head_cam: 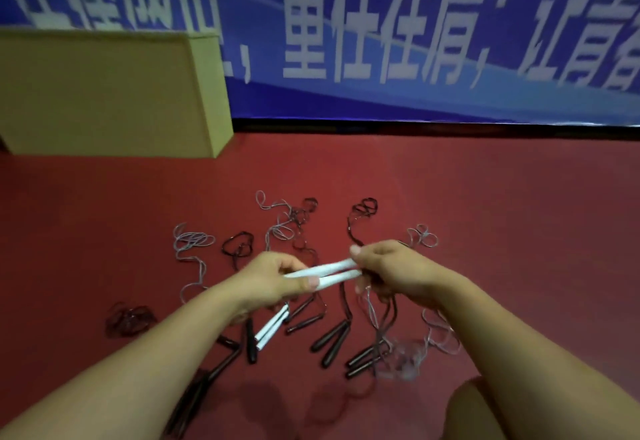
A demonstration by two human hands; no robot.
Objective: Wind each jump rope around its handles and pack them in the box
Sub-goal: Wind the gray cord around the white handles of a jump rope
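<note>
White handles (pixel 323 273): we are seeing smooth, matt-looking plastic, two held side by side.
Dark handles (pixel 330 339): we are seeing smooth plastic, catching a faint sheen.
Cords (pixel 192 242): we are seeing thin strands, some pale grey, some dark; the material is too fine to tell.
Box (pixel 104 93): we are looking at plain, matt tan cardboard.
Floor (pixel 485 214): we are seeing a matt red surface, finely textured.
Banner (pixel 415 41): we are seeing a slightly glossy blue printed sheet.

White handles (pixel 323 273), black handles (pixel 330 339), grey cord (pixel 192 242), tan cardboard box (pixel 104 93), red floor (pixel 485 214), blue banner (pixel 433 93) with white lettering
</note>
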